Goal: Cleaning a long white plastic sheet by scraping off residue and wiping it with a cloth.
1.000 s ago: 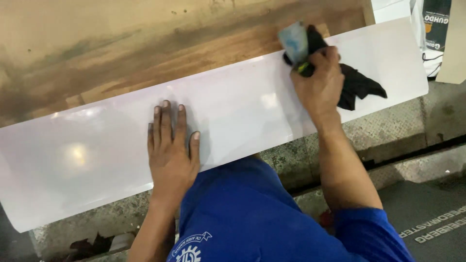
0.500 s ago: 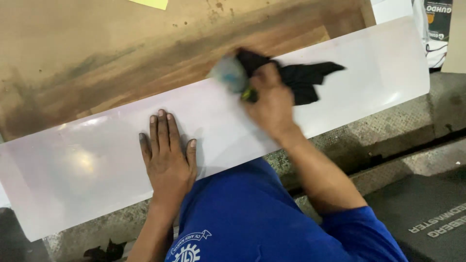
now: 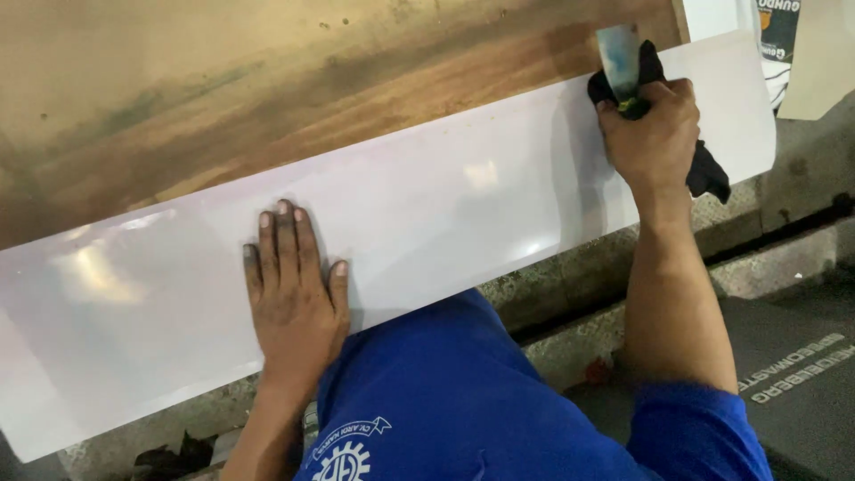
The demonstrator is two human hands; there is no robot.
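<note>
- Nearest the camera, a blue short-sleeved shirt (image 3: 445, 401) with a white emblem is seen at the lower edge of the view, just below the long, glossy white rectangular sheet (image 3: 427, 223), which serves as the landmark here.
- The left hand (image 3: 294, 298) is laid flat on the near-left part of the white sheet, palm down, with the fingers held straight and close together and the thumb spread to the side; nothing is held in it.
- The white sheet is stretched diagonally across the view, its near edge overhanging a rough grey concrete ledge (image 3: 570, 285).
- The right hand (image 3: 655, 134) is closed around a black crumpled cloth (image 3: 708, 174) and a small pale blue-grey block (image 3: 619, 58); the fist is pressed on the far-right end of the white sheet.
- Part of the black cloth is seen hanging past the sheet's near edge, below the wrist.
- Beyond the white sheet, a worn brown wooden board (image 3: 267, 98) with dark stains is seen, and the sheet's far edge is laid on it.
</note>
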